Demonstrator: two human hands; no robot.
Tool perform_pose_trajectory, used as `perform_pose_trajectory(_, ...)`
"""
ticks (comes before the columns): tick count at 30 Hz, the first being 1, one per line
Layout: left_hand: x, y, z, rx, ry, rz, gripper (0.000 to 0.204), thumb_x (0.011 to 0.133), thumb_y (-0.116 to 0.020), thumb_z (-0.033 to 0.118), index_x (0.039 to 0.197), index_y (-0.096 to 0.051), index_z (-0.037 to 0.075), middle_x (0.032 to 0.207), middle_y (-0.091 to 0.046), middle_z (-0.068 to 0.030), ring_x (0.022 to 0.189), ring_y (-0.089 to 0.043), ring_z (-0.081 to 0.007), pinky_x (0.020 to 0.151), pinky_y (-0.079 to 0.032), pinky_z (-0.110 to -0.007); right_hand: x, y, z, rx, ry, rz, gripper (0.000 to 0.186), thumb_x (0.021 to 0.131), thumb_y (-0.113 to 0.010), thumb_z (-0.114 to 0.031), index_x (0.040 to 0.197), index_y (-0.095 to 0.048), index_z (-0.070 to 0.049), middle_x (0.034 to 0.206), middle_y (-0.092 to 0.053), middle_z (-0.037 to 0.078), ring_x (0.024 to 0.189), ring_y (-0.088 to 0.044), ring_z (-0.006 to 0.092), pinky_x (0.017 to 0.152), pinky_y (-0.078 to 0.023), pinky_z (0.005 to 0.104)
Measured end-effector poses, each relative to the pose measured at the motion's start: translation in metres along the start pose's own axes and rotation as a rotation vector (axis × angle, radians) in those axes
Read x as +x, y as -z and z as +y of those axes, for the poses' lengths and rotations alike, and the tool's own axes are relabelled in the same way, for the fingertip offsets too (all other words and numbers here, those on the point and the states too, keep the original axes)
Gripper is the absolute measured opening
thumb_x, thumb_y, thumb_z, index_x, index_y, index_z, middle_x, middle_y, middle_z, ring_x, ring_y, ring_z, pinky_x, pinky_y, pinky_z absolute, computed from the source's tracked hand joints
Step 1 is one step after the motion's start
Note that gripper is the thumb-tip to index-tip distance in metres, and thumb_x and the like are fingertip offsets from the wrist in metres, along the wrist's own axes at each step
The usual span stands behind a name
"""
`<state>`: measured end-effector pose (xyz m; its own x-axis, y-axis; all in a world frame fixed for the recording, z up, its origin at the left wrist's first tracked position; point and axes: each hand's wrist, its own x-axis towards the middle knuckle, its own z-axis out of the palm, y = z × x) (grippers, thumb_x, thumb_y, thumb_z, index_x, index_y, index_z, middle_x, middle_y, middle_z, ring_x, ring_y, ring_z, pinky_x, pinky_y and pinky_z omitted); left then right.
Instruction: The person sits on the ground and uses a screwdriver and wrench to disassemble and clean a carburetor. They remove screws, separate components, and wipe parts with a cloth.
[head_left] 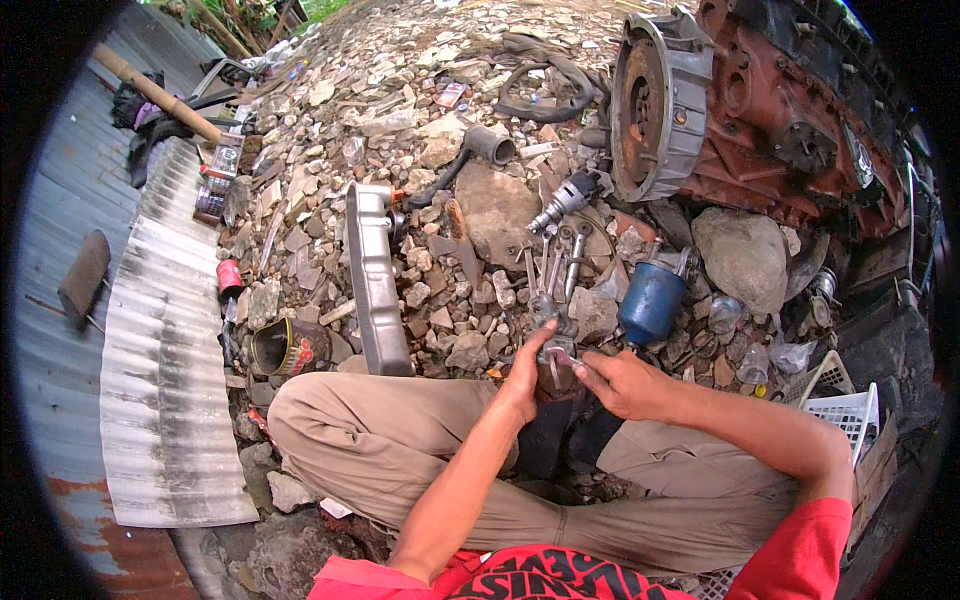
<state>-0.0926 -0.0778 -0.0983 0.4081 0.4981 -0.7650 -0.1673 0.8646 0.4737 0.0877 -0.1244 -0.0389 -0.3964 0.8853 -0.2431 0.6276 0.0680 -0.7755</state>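
My left hand (525, 370) is closed on a small grey metal part (556, 352) above my lap. My right hand (622, 385) meets it from the right, its fingers curled and the thumb side toward the part. Whatever the right fingers grip is too small to name. A dark rounded piece (556, 383) shows just beneath the part. Beyond my hands, several wrenches (556, 268) and a socket extension lie on the stones. To their right stands a blue canister-shaped filter (652, 302).
A silver engine cover (375, 290) lies on the left, beside an open tin (288, 347). A large rusty engine block (770, 130) stands at the far right near a big rock (740, 258). White plastic baskets (842, 410) sit at the right. Corrugated sheeting (165, 350) borders the left.
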Motion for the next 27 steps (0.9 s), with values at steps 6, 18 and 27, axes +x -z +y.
perform_pose_trajectory(6,-0.007,-0.002,-0.003,0.042,0.081,-0.071,0.050,0.082,-0.055,0.062,0.098,-0.061,0.016,0.083,-0.065,-0.0012,0.075,-0.063,-0.0174,0.068,-0.052,-0.039,-0.008,0.012,-0.014,-0.013,-0.047,-0.127,0.037,0.102,-0.042,-0.030,0.092,-0.058,0.002,0.071,-0.061,0.027,0.073,-0.060,0.0481,0.064,-0.045,0.0519)
perform_pose_trajectory(18,-0.037,-0.004,0.025,0.100,-0.025,-0.249,0.064,0.087,-0.055,0.064,0.120,-0.058,0.009,0.102,-0.066,-0.0043,0.090,-0.066,-0.0184,0.078,-0.056,-0.040,0.000,0.011,0.009,0.270,-0.096,0.060,0.048,0.103,-0.039,-0.036,0.082,-0.056,0.004,0.063,-0.053,0.020,0.058,-0.050,0.0269,0.060,-0.042,0.0427)
perform_pose_trajectory(27,-0.051,-0.013,0.004,-0.015,-0.078,-0.304,0.029,0.086,-0.073,0.024,0.100,-0.058,0.004,0.081,-0.057,0.0002,0.058,-0.052,-0.0078,0.050,-0.044,-0.023,-0.026,0.013,-0.028,0.391,-0.153,-0.018,0.044,0.104,-0.038,-0.033,0.090,-0.058,0.005,0.070,-0.056,0.014,0.068,-0.051,0.0169,0.066,-0.044,0.0383)
